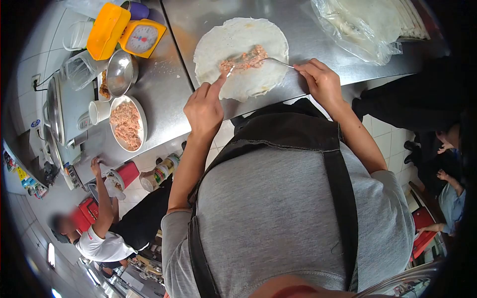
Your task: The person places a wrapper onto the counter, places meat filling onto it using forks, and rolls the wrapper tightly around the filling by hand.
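Steel counter, round dough, lumpy filling, right fingers around slim handle, left fingers around utensil

round sheet: 1 | filling strip: 1 | dial scale: 1 | metal bowl: 1

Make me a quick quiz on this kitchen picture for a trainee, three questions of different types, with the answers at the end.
1. Multiple choice: what does the wearer's right hand hold?
A: a wooden rolling pin
B: a slim, silvery metal utensil
C: a yellow plastic scoop

2. True or false: the lumpy pink minced filling covers the whole of the thin, roughly round white dough sheet.

3. Fill the gap: in the picture, the oval white bowl of pink mince stands to the ____ of the dough sheet.

Key:
1. B
2. False; wide bare areas show around the filling.
3. left
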A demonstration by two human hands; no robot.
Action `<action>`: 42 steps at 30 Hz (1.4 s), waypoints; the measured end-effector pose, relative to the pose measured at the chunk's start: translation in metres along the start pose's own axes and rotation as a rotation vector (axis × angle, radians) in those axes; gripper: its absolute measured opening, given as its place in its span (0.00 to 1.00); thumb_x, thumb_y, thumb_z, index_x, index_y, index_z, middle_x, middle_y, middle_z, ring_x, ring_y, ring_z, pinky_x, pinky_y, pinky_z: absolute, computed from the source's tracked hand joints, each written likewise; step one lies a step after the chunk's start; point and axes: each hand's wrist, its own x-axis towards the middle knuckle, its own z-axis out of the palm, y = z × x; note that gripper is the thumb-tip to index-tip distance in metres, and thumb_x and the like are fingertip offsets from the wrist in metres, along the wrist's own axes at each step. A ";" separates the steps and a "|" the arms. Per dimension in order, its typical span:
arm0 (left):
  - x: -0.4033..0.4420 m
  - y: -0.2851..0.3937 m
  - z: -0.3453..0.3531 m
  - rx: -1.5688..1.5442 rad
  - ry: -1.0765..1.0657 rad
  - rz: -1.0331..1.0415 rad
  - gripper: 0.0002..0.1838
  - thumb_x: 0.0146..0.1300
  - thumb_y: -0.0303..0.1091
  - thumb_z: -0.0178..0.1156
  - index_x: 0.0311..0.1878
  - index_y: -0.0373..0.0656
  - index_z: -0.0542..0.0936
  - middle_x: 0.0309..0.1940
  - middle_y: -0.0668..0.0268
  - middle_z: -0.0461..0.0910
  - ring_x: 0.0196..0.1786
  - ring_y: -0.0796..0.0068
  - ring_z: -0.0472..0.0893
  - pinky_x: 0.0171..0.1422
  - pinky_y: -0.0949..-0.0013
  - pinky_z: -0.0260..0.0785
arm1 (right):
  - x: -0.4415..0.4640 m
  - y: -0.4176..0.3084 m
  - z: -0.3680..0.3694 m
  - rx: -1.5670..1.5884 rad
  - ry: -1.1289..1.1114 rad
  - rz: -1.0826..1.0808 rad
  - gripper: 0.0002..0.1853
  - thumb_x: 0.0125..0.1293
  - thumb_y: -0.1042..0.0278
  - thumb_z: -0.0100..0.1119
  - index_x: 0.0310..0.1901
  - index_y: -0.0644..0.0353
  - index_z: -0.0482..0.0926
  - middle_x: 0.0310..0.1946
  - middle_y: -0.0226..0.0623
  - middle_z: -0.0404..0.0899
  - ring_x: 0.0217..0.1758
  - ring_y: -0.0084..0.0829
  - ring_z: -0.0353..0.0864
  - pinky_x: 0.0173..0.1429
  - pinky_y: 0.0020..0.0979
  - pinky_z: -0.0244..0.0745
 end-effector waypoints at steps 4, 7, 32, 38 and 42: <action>-0.003 -0.009 0.024 -0.038 -0.049 0.003 0.28 0.55 0.18 0.58 0.58 0.55 0.86 0.30 0.60 0.79 0.34 0.57 0.82 0.38 0.57 0.75 | -0.002 0.002 -0.007 0.051 0.002 0.022 0.07 0.66 0.74 0.65 0.44 0.54 0.88 0.35 0.35 0.83 0.36 0.40 0.84 0.38 0.38 0.79; 0.005 -0.013 0.010 -0.163 0.008 -0.031 0.26 0.58 0.18 0.58 0.58 0.54 0.86 0.32 0.60 0.82 0.34 0.55 0.83 0.39 0.56 0.76 | -0.009 0.002 -0.015 0.127 -0.019 0.090 0.08 0.65 0.76 0.65 0.45 0.55 0.88 0.34 0.35 0.83 0.34 0.40 0.84 0.37 0.36 0.78; -0.002 -0.018 0.004 0.043 -0.072 0.095 0.25 0.56 0.20 0.59 0.55 0.54 0.87 0.28 0.63 0.77 0.30 0.60 0.81 0.36 0.59 0.75 | -0.013 0.002 -0.011 0.142 -0.039 0.147 0.09 0.65 0.75 0.66 0.45 0.51 0.88 0.35 0.34 0.84 0.33 0.39 0.84 0.38 0.36 0.77; 0.009 -0.014 -0.025 0.040 -0.053 0.025 0.23 0.58 0.20 0.59 0.55 0.53 0.87 0.29 0.62 0.79 0.31 0.58 0.81 0.36 0.58 0.75 | -0.012 0.005 -0.006 0.225 -0.069 0.131 0.09 0.66 0.74 0.66 0.45 0.51 0.88 0.36 0.34 0.84 0.33 0.39 0.84 0.37 0.37 0.78; 0.002 -0.025 0.003 0.058 -0.091 0.029 0.24 0.57 0.21 0.59 0.55 0.54 0.87 0.30 0.63 0.78 0.32 0.59 0.81 0.36 0.58 0.75 | -0.004 -0.002 0.009 0.122 -0.059 0.042 0.12 0.66 0.79 0.66 0.48 0.53 0.88 0.39 0.34 0.85 0.34 0.37 0.84 0.38 0.33 0.78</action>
